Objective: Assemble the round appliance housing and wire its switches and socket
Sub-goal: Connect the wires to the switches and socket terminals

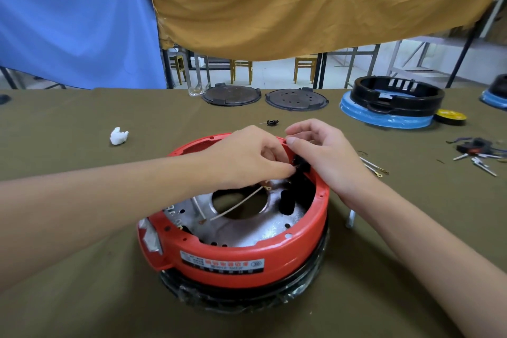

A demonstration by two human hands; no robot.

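Red housing (241,263): both hands pinch its black switch (301,163); 2 lids (231,96) beyond.

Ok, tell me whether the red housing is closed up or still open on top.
Open. The red housing has no cover on; its metal plate and loose wires show inside.
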